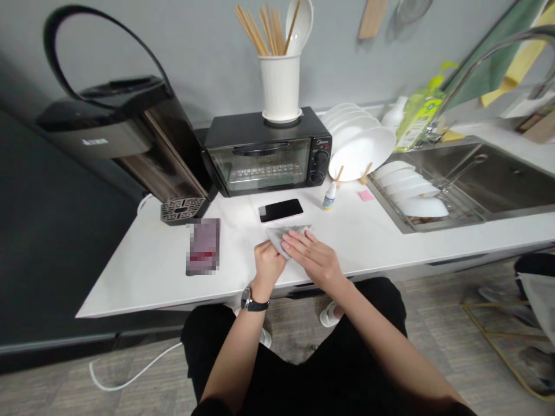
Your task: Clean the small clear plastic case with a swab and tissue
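Note:
A small white cloth [284, 236] lies on the white counter [147, 271] just in front of me. My left hand [267, 263], with a watch on its wrist, is curled and pinches the cloth's near left edge. My right hand [313, 254] lies flat on the cloth with fingers stretched out, pressing it down. A black phone [280, 210] lies face up just beyond the cloth. A small dropper bottle [329, 196] stands to the right of the phone.
A black toaster oven [266, 153] with a white utensil holder [281, 86] on top stands at the back. A black water dispenser [125, 133] is at left, a dark blurred card [203, 246] beside it. White plates [359, 144], a pink note [365, 195] and a sink [485, 179] with bowls are at right.

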Demonstrator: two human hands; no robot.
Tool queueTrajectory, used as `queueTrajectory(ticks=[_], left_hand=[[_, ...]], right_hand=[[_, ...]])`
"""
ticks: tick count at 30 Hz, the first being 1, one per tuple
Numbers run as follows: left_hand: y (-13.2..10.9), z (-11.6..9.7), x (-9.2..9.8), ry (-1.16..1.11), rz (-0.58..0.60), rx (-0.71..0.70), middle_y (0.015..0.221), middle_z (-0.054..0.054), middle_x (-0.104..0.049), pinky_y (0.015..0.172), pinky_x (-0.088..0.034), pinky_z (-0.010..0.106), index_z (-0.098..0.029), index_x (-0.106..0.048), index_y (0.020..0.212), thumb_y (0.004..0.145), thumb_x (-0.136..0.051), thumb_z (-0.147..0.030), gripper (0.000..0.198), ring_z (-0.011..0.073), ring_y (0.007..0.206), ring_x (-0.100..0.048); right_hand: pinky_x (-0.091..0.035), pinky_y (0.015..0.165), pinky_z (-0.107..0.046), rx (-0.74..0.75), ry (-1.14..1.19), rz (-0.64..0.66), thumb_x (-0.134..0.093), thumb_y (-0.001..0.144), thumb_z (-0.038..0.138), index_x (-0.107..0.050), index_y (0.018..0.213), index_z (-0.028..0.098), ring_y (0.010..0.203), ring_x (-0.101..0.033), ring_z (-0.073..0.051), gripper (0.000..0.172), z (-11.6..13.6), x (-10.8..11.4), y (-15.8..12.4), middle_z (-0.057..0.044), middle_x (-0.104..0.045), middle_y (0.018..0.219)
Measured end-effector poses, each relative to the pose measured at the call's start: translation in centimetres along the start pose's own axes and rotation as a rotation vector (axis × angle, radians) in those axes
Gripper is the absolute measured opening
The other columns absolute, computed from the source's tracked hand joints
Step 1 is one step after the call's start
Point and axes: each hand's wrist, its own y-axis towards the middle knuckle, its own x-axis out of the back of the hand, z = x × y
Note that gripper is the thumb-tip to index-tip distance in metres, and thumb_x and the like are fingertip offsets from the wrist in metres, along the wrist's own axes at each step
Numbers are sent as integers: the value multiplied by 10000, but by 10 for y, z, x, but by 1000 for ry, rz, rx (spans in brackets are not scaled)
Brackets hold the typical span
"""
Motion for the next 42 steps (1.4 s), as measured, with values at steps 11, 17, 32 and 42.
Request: queueTrajectory(ticks=[11,17,32,42], left_hand=[[4,-7,0,-56,11,-56,617,37,-598,552,-427,256,-190,-571,653,673,-419,-129,165,144,588,-546],[-5,10,-7,-1,13,-91,500,50,-568,514,-402,300,-195,-542,492,628,-435,-121,188,170,513,-526],[-1,6,-15,-137,-96,-72,471,1,-548,436,-425,241,-170,-534,515,607,-506,-173,96,112,416,-492],[2,-1,-11,-147,-65,-82,590,36,-588,505,-437,257,-173,-567,609,633,-489,-177,81,140,530,-534]], right_hand=[[-309,880,-376,-134,-50,-137,-300,751,92,-339,1099,201,1038,-318,-168,367,-9,2,-1,-32,-378,1127],[-292,902,-326,111,-21,71,-354,742,110,-335,1099,204,1046,-307,-138,369,5,-2,-1,8,-393,1114],[-290,904,-323,-53,-48,-102,-324,754,118,-356,1083,219,1044,-309,-132,345,0,-6,-8,8,-406,1102],[-296,891,-340,-84,-58,-68,-292,759,67,-353,1086,152,1055,-293,-137,343,-33,20,-9,-40,-382,1127]])
